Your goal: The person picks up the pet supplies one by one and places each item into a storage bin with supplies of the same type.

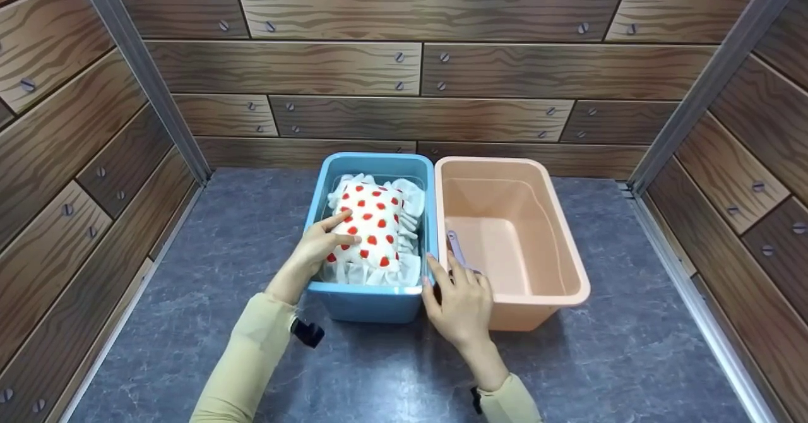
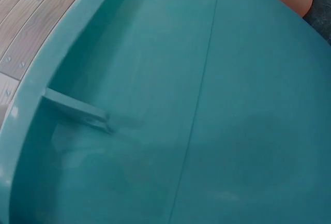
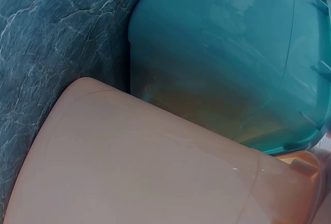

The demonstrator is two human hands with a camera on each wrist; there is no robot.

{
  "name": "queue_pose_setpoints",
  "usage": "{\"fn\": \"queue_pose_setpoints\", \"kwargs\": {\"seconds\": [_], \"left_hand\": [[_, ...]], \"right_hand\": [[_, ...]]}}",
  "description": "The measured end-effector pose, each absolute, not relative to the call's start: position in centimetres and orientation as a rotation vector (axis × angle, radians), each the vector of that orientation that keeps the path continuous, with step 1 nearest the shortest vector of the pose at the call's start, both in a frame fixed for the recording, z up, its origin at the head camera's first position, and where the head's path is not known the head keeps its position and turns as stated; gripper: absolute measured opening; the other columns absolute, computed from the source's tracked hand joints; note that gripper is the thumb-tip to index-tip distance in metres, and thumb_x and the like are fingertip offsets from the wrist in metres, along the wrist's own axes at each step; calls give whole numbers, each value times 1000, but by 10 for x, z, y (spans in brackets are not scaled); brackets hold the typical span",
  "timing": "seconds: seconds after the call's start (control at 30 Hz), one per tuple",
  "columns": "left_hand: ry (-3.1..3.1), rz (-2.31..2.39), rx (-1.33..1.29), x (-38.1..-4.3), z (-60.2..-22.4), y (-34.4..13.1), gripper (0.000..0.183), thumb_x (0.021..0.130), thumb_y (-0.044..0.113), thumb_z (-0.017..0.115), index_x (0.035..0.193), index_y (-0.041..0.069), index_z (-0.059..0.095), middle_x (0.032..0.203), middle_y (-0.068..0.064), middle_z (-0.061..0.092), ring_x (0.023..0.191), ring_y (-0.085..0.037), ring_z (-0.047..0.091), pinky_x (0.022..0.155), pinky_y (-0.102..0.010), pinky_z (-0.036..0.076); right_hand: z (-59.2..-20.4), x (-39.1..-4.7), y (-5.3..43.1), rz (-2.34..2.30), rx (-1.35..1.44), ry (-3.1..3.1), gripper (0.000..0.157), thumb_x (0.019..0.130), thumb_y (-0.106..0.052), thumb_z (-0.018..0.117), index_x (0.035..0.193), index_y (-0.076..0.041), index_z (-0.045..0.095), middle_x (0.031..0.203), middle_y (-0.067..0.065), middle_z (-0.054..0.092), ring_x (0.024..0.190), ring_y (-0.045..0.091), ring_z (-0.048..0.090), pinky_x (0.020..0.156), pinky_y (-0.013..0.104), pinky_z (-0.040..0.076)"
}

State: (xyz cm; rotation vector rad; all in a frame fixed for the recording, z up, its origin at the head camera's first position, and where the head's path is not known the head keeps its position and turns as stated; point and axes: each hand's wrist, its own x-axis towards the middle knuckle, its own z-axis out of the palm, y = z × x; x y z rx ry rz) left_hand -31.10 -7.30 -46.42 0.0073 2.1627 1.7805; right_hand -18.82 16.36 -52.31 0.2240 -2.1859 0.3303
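A white pillow with red strawberries and ruffled edges [image 1: 372, 224] lies in the blue bin [image 1: 372, 289]. My left hand [image 1: 315, 246] reaches over that bin's left rim, thumb and forefinger stretched out across the pillow's left side; its other fingers are hidden. My right hand [image 1: 461, 300] is at the near end of the adjoining rims, fingers extended, thumb at the blue rim. Just past its fingertips, a lavender handle with a hole in its end [image 1: 454, 243] leans inside the peach bin [image 1: 574, 278]; its lower part is behind the fingers.
Both bins stand side by side on a dark marbled floor [image 1: 252, 221]. In the right wrist view the outer walls of the peach bin [image 3: 129, 157] and blue bin [image 3: 217, 43] meet closely. Wood-patterned walls [image 1: 404, 69] enclose the back and sides.
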Motion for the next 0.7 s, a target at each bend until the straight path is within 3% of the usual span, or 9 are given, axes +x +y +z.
{"fn": "queue_pose_setpoints", "kwargs": {"seconds": [0.57, 0.7], "left_hand": [[2230, 1714, 19, -313, -467, -70, 71, 82, 1, 72, 147, 13, 46, 158, -16, 27, 145, -28, 22, 116, -46, 24], [2238, 1688, 30, -313, -467, -70, 69, 83, 1, 71, 147, 12, 46, 158, -17, 26, 143, -28, 24, 113, -44, 28]], "right_hand": [[-524, -189, 164, 315, 231, -2175, 36, 86, -33, 60, 114, -15, 74, 109, 20, 70, 79, 34, 67, 70, 46, 49], [-524, -189, 164, 318, 226, -2181, 36, 87, -34, 59, 115, -16, 74, 110, 20, 70, 79, 34, 67, 70, 45, 49]]}}
